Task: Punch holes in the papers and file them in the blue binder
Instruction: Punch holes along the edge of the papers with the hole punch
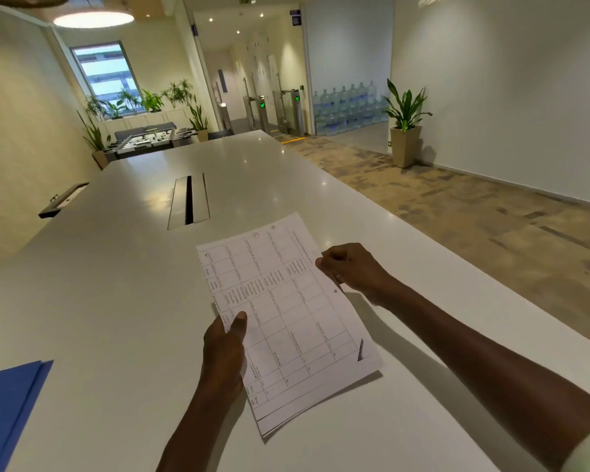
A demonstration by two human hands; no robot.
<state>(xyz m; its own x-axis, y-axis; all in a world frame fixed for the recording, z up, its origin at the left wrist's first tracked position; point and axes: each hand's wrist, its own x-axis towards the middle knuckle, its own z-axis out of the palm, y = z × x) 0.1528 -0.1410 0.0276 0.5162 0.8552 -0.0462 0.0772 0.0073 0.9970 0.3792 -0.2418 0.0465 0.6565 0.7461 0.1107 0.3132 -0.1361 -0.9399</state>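
Observation:
A thin stack of printed papers [286, 318] with table grids is held just above the white table [116, 284]. My left hand [223, 356] grips the stack's left edge, thumb on top. My right hand [351, 267] pinches the right edge, close to a small punched hole in the sheet. The blue binder [7, 403] lies closed at the table's lower left corner, well apart from both hands. No hole punch is in view.
A cable slot with a metal lid [188, 202] is set into the table's middle. A dark tray [63, 201] sticks out at the left edge. Carpeted floor [457, 206] and a potted plant [405, 124] lie to the right.

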